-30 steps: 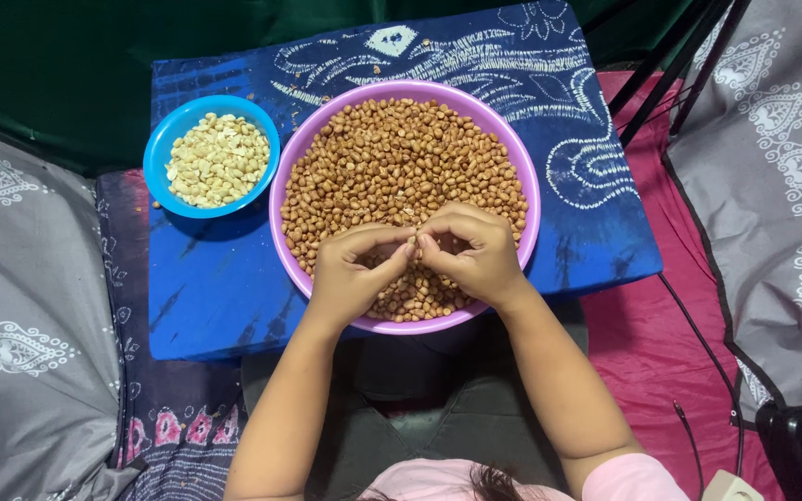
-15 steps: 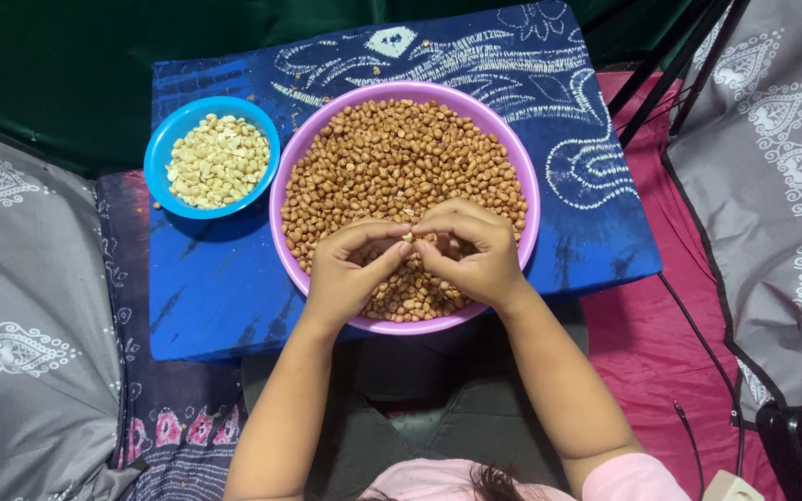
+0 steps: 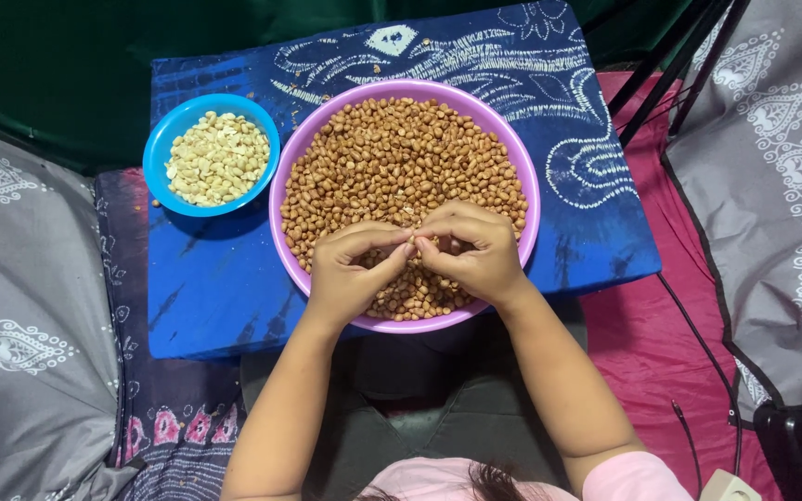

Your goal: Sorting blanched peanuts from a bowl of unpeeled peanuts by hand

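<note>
A large purple bowl [image 3: 287, 165] full of brown-skinned peanuts [image 3: 401, 153] sits on a low table under a blue patterned cloth [image 3: 211, 288]. My left hand [image 3: 350, 274] and my right hand [image 3: 475, 255] hover over the bowl's near side, fingertips pinched together on one peanut [image 3: 412, 243] between them. To the left stands a small blue bowl [image 3: 161, 139] holding pale peeled peanuts [image 3: 218, 160].
Grey patterned cushions [image 3: 20, 315] lie at left and right [image 3: 782, 186]. A pink sheet [image 3: 642, 343] with black cables [image 3: 698, 343] is at right. Dark tripod legs [image 3: 670, 56] cross the top right. A green cloth [image 3: 67, 65] is behind the table.
Both hands stay over the bowl's near side; only the fingertips shift slightly as they work the peanut between them.
</note>
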